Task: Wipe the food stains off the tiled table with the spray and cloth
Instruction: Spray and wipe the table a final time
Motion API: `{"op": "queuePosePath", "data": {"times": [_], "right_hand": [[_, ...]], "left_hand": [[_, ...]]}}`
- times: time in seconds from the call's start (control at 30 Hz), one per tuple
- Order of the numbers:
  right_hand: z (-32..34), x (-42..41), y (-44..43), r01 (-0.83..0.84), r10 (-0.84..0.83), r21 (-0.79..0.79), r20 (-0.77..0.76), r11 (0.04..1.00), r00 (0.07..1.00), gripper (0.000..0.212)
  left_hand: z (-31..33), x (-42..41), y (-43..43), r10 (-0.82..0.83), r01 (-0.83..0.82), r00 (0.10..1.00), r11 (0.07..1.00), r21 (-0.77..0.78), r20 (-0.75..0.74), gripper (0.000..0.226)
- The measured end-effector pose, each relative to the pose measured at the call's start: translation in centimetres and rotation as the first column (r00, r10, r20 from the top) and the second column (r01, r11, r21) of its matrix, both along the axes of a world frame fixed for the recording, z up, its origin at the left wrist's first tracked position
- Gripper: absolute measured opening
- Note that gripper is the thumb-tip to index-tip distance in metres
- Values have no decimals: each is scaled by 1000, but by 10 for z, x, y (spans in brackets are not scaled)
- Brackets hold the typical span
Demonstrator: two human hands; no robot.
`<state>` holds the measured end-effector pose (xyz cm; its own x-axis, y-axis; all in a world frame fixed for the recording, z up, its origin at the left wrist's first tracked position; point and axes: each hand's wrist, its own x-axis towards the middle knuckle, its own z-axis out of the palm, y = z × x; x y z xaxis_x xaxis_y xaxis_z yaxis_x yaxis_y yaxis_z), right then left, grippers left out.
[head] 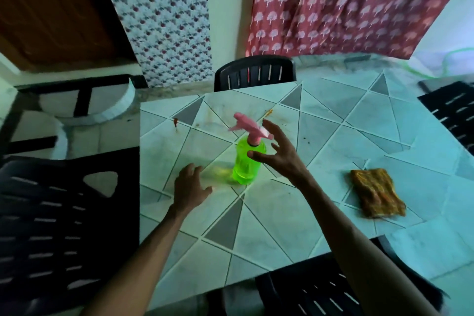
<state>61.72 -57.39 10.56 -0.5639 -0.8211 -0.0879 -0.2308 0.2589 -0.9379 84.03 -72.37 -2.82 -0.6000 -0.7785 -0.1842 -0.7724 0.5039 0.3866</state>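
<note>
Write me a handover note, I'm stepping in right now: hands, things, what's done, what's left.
Hands: left hand open, low over the tiled table beside the spray bottle; right hand open, spread at the bottle's neck, not gripping it.
Bottle upright mid-table; cloth lies to its right, untouched.
Done: nothing visibly; food stains show beyond the bottle.
Left: spray, wipe.

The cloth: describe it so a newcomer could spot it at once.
Start at the tiled table with grey triangles. Go to its right side, beyond the right hand and the green spray bottle. The cloth lies flat there, alone: folded, brownish-orange, the only fabric on the tiles.
</note>
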Motion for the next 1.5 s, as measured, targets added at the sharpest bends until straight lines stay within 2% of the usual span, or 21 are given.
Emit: {"op": "queuePosePath", "data": {"times": [0.07,0.13,0.2,0.27,0.33,0.4,0.43,0.5,0.57,0.63,0.7,0.83,0.97,1.07,1.13,1.17,1.3,1.43,1.5], "right_hand": [[9,6,-16,-34,32,-45,-37,998,999,89],[16,14,-29,-130,119,-154,-79,980,990,66],[20,23,-40,-136,108,-222,-134,966,985,53],[19,32,-48,-31,-19,-223,-219,974,976,50],[16,39,-56,76,-132,-152,-406,986,904,50],[17,43,-63,78,-131,-121,-532,990,836,49],[18,43,-66,41,-115,-150,-522,988,845,47],[16,40,-73,-26,-82,-250,-413,968,907,40],[6,32,-81,-17,-86,-338,-288,941,954,33],[5,25,-85,81,-130,-366,-112,927,985,30],[11,12,-88,229,-230,-351,40,908,972,31],[7,-31,-88,464,-435,-124,204,877,877,13],[-22,-78,-93,530,-548,168,403,831,733,9],[-45,-104,-102,496,-572,287,460,819,679,22],[-51,-113,-107,501,-586,306,480,809,653,39],[-54,-117,-110,509,-592,307,485,804,643,40],[-55,-128,-127,533,-604,299,513,791,610,23],[-64,-129,-149,508,-593,312,504,803,628,18],[-70,-126,-160,500,-583,308,525,809,620,24]], "left_hand": [[-4,9,-19,-77,78,994,997,1,80,88],[-10,17,-33,-144,140,979,989,35,145,98],[-17,23,-38,-168,166,976,986,28,138,101],[-25,26,-39,-179,172,975,983,63,134,101],[-28,25,-43,-182,176,973,983,56,141,102],[-16,22,-42,-187,184,966,982,35,176,106],[-12,20,-42,-190,187,963,982,36,190,106],[-3,14,-45,-189,189,953,982,25,235,102],[3,5,-51,-175,173,956,985,30,234,90],[5,-4,-59,-157,154,966,988,32,207,76],[4,-13,-69,-168,167,971,986,18,170,74],[-10,-25,-85,-226,225,955,974,31,191,106],[-9,-43,-88,-232,225,936,973,59,265,115],[-9,-54,-97,-245,225,919,969,98,309,122],[-8,-53,-100,-255,229,905,967,115,341,126],[-9,-53,-102,-256,227,904,966,124,342,127],[-8,-56,-107,-249,226,917,968,109,312,126],[-3,-61,-113,-221,220,948,975,31,228,106],[-6,-62,-115,-215,216,958,976,12,189,103]]}}
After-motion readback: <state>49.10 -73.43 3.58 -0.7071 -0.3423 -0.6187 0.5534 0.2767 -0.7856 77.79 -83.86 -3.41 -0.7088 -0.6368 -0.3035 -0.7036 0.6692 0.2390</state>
